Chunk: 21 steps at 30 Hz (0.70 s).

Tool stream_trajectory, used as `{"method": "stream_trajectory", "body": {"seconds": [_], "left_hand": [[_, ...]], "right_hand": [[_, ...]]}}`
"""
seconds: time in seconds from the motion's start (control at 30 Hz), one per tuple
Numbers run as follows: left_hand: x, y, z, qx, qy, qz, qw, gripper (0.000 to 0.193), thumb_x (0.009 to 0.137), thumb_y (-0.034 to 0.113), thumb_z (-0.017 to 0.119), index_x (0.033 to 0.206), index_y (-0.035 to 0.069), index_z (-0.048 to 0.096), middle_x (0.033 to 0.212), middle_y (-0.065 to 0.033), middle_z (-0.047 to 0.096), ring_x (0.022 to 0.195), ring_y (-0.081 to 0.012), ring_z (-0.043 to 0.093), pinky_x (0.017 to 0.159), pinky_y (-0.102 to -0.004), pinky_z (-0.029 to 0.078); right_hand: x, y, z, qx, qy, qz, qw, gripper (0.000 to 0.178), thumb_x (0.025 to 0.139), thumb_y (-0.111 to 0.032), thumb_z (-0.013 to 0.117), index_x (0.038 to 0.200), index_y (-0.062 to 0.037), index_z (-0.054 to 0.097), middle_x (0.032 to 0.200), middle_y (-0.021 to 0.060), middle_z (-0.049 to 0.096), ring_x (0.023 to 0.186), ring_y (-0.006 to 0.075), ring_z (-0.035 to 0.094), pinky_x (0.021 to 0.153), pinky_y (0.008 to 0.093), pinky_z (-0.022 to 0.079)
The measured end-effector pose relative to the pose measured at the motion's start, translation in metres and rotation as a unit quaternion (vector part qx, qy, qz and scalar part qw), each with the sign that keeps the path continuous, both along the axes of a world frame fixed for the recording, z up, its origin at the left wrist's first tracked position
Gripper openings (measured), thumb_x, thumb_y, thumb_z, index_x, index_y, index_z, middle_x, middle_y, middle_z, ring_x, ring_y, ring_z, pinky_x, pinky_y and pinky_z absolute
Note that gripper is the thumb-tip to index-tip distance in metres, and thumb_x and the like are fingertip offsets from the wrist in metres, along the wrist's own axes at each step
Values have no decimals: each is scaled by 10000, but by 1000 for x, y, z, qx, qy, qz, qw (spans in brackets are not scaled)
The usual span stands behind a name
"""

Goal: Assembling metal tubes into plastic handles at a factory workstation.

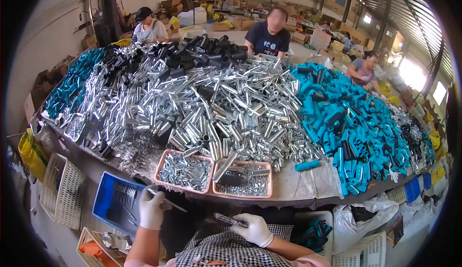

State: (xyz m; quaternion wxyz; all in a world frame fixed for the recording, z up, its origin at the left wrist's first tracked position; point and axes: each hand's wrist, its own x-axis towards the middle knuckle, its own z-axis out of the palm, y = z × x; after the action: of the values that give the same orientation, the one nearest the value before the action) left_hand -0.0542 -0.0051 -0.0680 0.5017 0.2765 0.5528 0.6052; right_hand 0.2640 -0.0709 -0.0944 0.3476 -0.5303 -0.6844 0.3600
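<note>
My left hand [151,212], in a white glove, pinches a thin metal rod [175,205] that points to the right, above the edge of a blue crate. Lower and to the right, my gloved right hand [255,229] is closed around a short silver and dark tubular metal part [225,218], whose exact kind I cannot make out. The two pieces are apart, both in front of my checked apron [216,255]. Beyond my hands, two pink trays stand at the table's near edge: the left one [183,188] holds small metal pins, the right one [243,196] tiny metal pieces and a few tubes.
Silver tubes [240,98] heap the table, with black sleeves [207,53] behind and teal handles [356,132] at right. The blue crate [98,204] holds metal rods. White baskets [72,199] and a white sack [344,223] flank me. Several people work beyond the table.
</note>
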Motion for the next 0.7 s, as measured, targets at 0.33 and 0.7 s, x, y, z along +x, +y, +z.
{"method": "stream_trajectory", "body": {"seconds": [0.33,0.7], "left_hand": [[87,-6,5,13,-37,-104,994,163,924,72,588,1064,7,535,697,-58,594,543,-156,580,511,-271,447],[98,-22,11,0,-51,-100,994,181,923,39,575,1084,3,500,744,-59,585,556,-170,602,518,-280,502]], "right_hand": [[14,-21,29,97,-37,-72,992,273,714,-171,802,939,-41,720,888,174,704,793,347,693,725,382,556],[3,-16,25,133,-59,-80,986,283,665,-105,813,906,-10,701,792,155,691,682,312,686,625,367,547]]}}
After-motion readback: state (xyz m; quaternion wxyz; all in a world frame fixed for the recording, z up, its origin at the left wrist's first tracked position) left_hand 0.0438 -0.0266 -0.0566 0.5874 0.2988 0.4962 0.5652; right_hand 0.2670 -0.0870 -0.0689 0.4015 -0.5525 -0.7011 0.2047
